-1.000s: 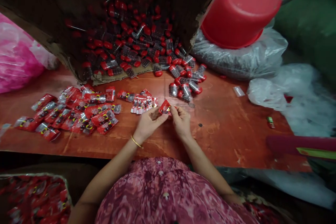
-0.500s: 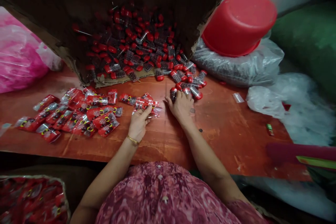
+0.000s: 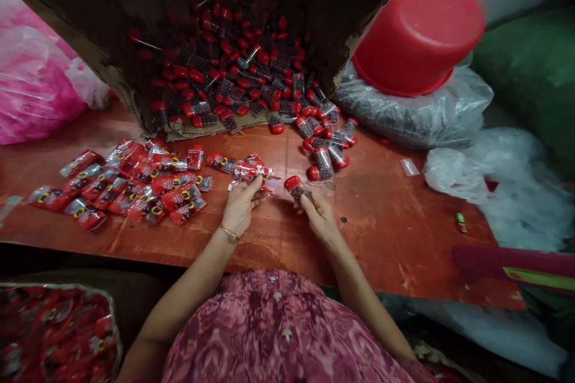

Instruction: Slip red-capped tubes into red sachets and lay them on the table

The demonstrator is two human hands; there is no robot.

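My right hand [image 3: 318, 210] grips a small clear tube with a red cap [image 3: 296, 187], lifted just above the red-brown table [image 3: 386, 215]. My left hand [image 3: 239, 206] pinches a red printed sachet [image 3: 251, 172] at the edge of a small stack of sachets. The two hands are close together near the table's middle. To the left lies a spread of filled red sachets [image 3: 130, 185]. Behind, a tipped cardboard box [image 3: 179, 24] spills several red-capped tubes [image 3: 251, 84] onto the table.
A red plastic basin [image 3: 417, 36] rests upside down on a clear bag [image 3: 413, 114] at the back right. Pink bags [image 3: 31, 84] sit at the left, crumpled clear plastic [image 3: 494, 179] at the right. A container of red sachets [image 3: 54, 335] is by my left knee.
My right hand reached to the loose tubes, took one and drew it back toward me. My left hand put down one sachet and now holds another at the stack.
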